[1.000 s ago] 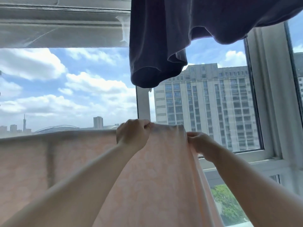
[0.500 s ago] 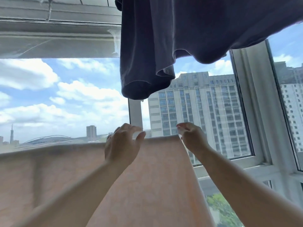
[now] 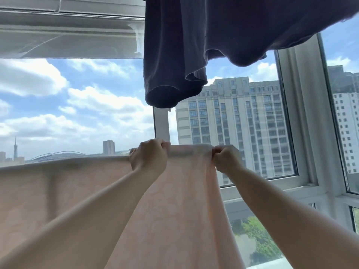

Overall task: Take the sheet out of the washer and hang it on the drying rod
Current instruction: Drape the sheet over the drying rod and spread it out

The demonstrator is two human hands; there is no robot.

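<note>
Half a second ago both hands hovered with loosened fingers just off the top fold of the sheet (image 3: 174, 210); now both are closed on it again. The left hand (image 3: 148, 157) is curled into a fist over the fold, knuckles toward the camera, its fingertips pinching the cloth at the top edge. The right hand (image 3: 225, 159) grips the same fold near the sheet's right border, fingers curled with the cloth bunched between them. Both forearms reach up and forward from the lower corners of the view, the left one crossing in front of the sheet.

The drying rod itself cannot be made out: the sheet's fold covers whatever carries it, and only the straight, level line of the fold suggests a support beneath. The far half of the sheet is hidden behind the near half. The sheet's left part runs out of view at the left edge, and its lower hem is cut off by the bottom edge.

The sheet is pale pink with a faint pattern. It hangs in front of the window (image 3: 303, 113), with its top fold running left to right, which is its long axis, and the cloth falling straight down from it. A dark garment (image 3: 194, 45) hangs above the hands, apart from the sheet.
</note>
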